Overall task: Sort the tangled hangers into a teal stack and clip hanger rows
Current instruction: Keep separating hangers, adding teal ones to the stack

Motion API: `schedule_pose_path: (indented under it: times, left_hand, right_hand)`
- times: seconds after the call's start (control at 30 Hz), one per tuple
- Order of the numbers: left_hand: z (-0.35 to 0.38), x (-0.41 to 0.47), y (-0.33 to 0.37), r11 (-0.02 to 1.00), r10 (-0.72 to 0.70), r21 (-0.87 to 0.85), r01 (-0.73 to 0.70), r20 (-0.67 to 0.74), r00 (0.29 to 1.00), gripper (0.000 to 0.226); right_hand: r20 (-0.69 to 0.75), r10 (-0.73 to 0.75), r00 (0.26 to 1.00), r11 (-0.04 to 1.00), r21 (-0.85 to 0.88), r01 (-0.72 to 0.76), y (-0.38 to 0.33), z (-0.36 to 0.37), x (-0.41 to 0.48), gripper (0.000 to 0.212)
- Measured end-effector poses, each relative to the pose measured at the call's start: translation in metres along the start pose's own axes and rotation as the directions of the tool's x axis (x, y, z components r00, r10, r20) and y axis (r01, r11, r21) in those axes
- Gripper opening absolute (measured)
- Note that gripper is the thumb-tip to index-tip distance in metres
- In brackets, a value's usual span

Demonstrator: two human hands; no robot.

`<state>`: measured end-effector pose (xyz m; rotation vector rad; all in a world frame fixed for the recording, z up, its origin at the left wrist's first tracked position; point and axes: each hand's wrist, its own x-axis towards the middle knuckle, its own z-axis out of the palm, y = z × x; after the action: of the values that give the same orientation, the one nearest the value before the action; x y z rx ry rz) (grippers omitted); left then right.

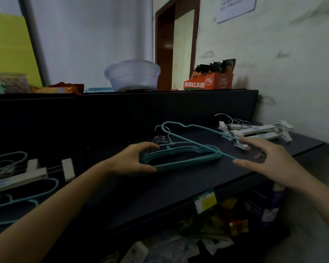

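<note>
Shelf: dark, matte, flat, long, running left to right in a dim room; a raised dark back panel behind it. Pale wall to the right with faint leaf marks and a paper notice; a brown door frame beyond.

Teal stack: thin coated-wire hangers, triangular, nested flat at mid-shelf, metal hooks bunched at the back. Left hand: fingers clamped on the stack's left end, thumb in front.

Loose teal hanger: tilted over the stack, its hook up at the left, its long bar slanting down toward the right hand. That hand's fingers are spread; whether they pinch the bar I cannot tell.

Clip hangers: white plastic bars with wire hooks and peg clips, laid together at the shelf's far right end.

Left pile: more teal hangers tangled with white clip hangers, at the shelf's left end.

Top ledge: translucent plastic basin, round, contents not visible; orange carton holding dark and orange snack packets; a clear tub, blurred.

Lower shelf: crumpled coloured wrappers, plastic bags, a purple bottle. A yellow-green label on the shelf edge.
</note>
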<state>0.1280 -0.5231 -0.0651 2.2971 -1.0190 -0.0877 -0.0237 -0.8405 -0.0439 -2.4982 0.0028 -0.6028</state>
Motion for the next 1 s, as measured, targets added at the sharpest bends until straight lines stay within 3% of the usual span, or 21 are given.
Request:
schedule_pose_path:
  times: [0.13, 0.3, 0.47, 0.6, 0.67, 0.77, 0.9, 1.0]
  left_hand:
    - [0.002, 0.012, -0.011, 0.998, -0.043, -0.037, 0.045, 0.048, 0.998, 0.063]
    - [0.008, 0.012, -0.017, 0.995, -0.081, -0.056, 0.085, 0.069, 0.994, 0.069]
    - [0.008, 0.005, -0.015, 0.994, -0.107, -0.015, 0.108, 0.08, 0.991, 0.076]
    - [-0.002, -0.008, -0.019, 0.985, -0.173, -0.009, 0.174, 0.079, 0.982, 0.084]
    - [-0.012, -0.02, -0.022, 0.977, -0.203, -0.05, 0.207, 0.063, 0.977, 0.079]
    - [-0.026, -0.042, -0.025, 0.957, -0.276, -0.104, 0.269, -0.052, 0.96, 0.067]
    - [-0.035, -0.067, -0.02, 0.938, -0.332, 0.024, 0.347, -0.236, 0.913, 0.024]
    - [-0.032, -0.077, -0.011, 0.907, -0.355, 0.115, 0.405, -0.308, 0.883, 0.02]
  right_hand:
    - [0.019, -0.039, 0.999, 0.999, 0.014, 0.039, 0.011, 0.003, 0.027, 0.101]
    - [0.083, -0.069, 0.994, 0.998, 0.002, 0.07, 0.019, 0.02, 0.054, 0.088]
    - [0.207, -0.14, 0.968, 0.99, 0.024, 0.138, 0.023, 0.034, 0.082, 0.112]
    - [0.347, -0.211, 0.914, 0.977, 0.061, 0.203, 0.02, 0.045, 0.1, 0.097]
    - [0.402, -0.219, 0.889, 0.975, 0.057, 0.215, 0.021, 0.05, 0.108, 0.086]
    - [0.486, -0.245, 0.839, 0.967, 0.062, 0.246, 0.021, 0.057, 0.121, 0.089]
    - [0.571, -0.308, 0.761, 0.942, 0.073, 0.326, 0.02, 0.07, 0.13, 0.088]
    - [0.586, -0.335, 0.738, 0.93, 0.078, 0.36, 0.02, 0.077, 0.133, 0.09]
